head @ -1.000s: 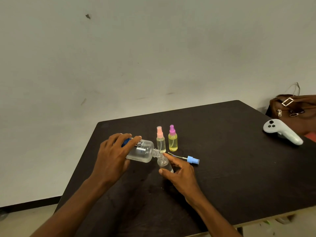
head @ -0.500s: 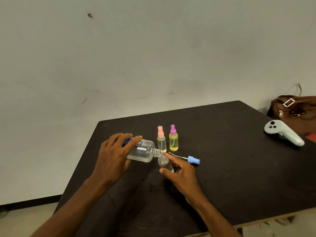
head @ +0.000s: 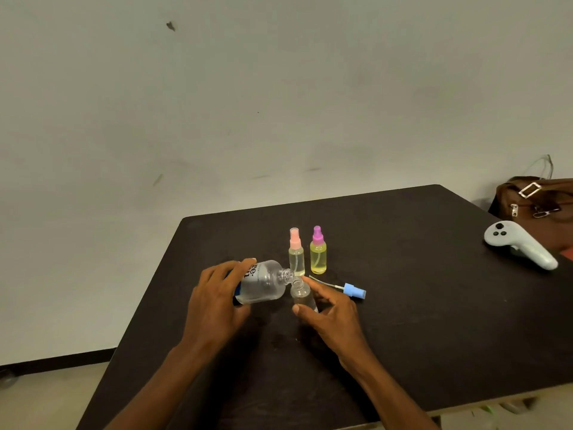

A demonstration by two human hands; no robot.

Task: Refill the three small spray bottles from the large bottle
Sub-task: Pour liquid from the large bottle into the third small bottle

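Observation:
My left hand (head: 215, 301) grips the large clear bottle (head: 263, 285), tipped on its side with its open neck over the mouth of a small uncapped clear bottle (head: 301, 294). My right hand (head: 330, 315) holds that small bottle upright on the dark table (head: 418, 321). Just behind stand two capped spray bottles: one with a pink top (head: 296, 252) and one with a purple top (head: 318, 251), both holding yellowish liquid. A blue spray cap with its tube (head: 352, 289) lies on the table right of my fingers.
A white handheld controller (head: 517, 243) lies at the table's right side, with a brown bag (head: 539, 206) behind it. A pale wall rises behind the table; the table's left edge drops to the floor.
None of the objects or hands has visibly shifted; the large bottle stays tipped over the small one, and only the camera view drifts slightly.

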